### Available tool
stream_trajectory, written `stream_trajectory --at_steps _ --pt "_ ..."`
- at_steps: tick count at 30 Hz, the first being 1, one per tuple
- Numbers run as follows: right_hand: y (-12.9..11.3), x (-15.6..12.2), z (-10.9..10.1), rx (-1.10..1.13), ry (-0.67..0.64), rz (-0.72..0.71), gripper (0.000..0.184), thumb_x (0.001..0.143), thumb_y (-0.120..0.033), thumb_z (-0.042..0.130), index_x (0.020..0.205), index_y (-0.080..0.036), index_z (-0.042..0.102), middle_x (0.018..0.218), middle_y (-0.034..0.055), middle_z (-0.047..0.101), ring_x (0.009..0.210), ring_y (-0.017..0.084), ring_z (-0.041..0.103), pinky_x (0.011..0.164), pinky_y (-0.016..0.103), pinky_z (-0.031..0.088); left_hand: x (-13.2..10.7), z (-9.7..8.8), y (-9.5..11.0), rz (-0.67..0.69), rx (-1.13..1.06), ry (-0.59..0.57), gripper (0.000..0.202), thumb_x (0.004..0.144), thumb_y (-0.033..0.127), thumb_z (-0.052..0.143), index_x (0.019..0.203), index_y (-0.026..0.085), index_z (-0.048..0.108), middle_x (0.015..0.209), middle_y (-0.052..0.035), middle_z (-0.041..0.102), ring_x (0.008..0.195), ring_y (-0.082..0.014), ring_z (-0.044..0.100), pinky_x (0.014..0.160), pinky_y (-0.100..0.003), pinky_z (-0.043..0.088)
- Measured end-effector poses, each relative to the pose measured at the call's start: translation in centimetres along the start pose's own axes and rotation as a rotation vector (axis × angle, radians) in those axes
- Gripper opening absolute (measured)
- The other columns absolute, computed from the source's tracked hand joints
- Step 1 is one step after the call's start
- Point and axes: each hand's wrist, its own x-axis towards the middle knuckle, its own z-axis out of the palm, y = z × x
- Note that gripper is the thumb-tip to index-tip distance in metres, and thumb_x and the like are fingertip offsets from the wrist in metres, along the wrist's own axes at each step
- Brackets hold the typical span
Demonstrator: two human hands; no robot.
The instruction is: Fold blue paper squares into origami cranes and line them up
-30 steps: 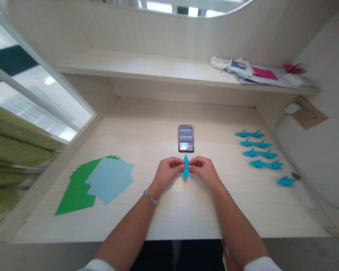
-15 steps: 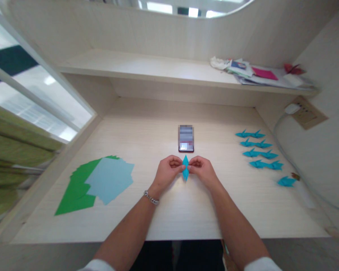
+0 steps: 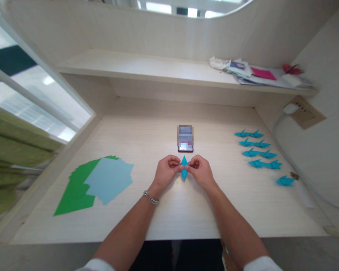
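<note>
A small blue folded paper, shaped like a narrow diamond, stands upright between my two hands. My left hand pinches its left side with thumb and fingers. From the other side, my right hand pinches it too, and both thumbs meet near its middle. Just beyond the fingers lies a phone with a lit, blurred screen. Over on the right, blue origami cranes sit in short rows, with one more blue folded piece nearer me.
Green paper sheets and light blue sheets lie fanned on the left of the desk. A shelf at the back carries papers. A white cable runs from the wall socket along the right edge.
Both hands stay pinched on the blue folded paper. Its sides look slightly wider spread now, and the fingers have shifted only a little.
</note>
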Motion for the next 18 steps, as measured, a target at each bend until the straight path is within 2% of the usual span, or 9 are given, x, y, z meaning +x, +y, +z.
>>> stream_trajectory --at_steps 4,7,10,13,15,18 --pt "0.20 0.18 -0.05 0.067 -0.029 0.037 0.030 0.057 -0.026 0.078 0.072 -0.019 0.054 0.061 -0.0027 0.061 0.055 0.013 0.057 0.055 0.025 0.046 -0.03 0.02 0.04 0.003 0.003 0.024 0.033 0.056 0.016 0.079 0.080 0.013 0.057 0.064 -0.0012 0.067 0.058 -0.0129 0.063 0.058 -0.024 0.052" --pt "0.37 0.32 -0.03 0.092 -0.034 0.051 0.029 0.060 -0.030 0.076 0.080 -0.019 0.058 0.063 -0.0015 0.063 0.057 0.015 0.060 0.059 0.028 0.049 0.05 0.01 -0.05 0.011 0.000 0.031 0.034 0.057 0.017 0.079 0.084 0.013 0.058 0.066 -0.0021 0.068 0.058 -0.0138 0.064 0.059 -0.025 0.053" --pt "0.20 0.12 0.15 -0.044 0.061 -0.039 0.024 0.067 -0.031 0.071 0.087 -0.019 0.064 0.076 0.0029 0.068 0.069 0.018 0.063 0.067 0.031 0.051 0.24 -0.09 -0.21 0.046 -0.001 0.079 0.035 0.060 0.021 0.078 0.089 0.014 0.058 0.068 -0.0034 0.069 0.060 -0.0155 0.066 0.061 -0.028 0.053" --pt "-0.18 -0.33 0.46 -0.253 0.125 -0.189 0.015 0.074 -0.030 0.065 0.085 -0.021 0.070 0.090 0.0062 0.069 0.083 0.020 0.063 0.074 0.033 0.050 0.33 -0.19 -0.29 0.111 0.031 0.146 0.035 0.062 0.024 0.077 0.091 0.014 0.059 0.070 -0.0041 0.070 0.064 -0.0171 0.067 0.064 -0.029 0.054" --pt "-0.30 -0.53 0.69 -0.282 0.087 -0.222 0.015 0.077 -0.030 0.063 0.086 -0.022 0.072 0.094 0.0064 0.069 0.086 0.020 0.063 0.076 0.032 0.050 0.23 -0.15 -0.26 0.140 0.071 0.161 0.032 0.063 0.025 0.076 0.089 0.015 0.061 0.073 -0.0052 0.071 0.067 -0.0179 0.068 0.066 -0.030 0.054" --pt "0.01 -0.42 0.88 -0.199 0.016 -0.133 0.023 0.074 -0.031 0.067 0.095 -0.021 0.071 0.094 0.0061 0.070 0.082 0.020 0.064 0.077 0.033 0.051 -0.06 0.16 -0.20 0.170 0.118 0.114 0.025 0.070 0.029 0.072 0.089 0.014 0.065 0.080 -0.0076 0.072 0.075 -0.0194 0.069 0.074 -0.032 0.054"
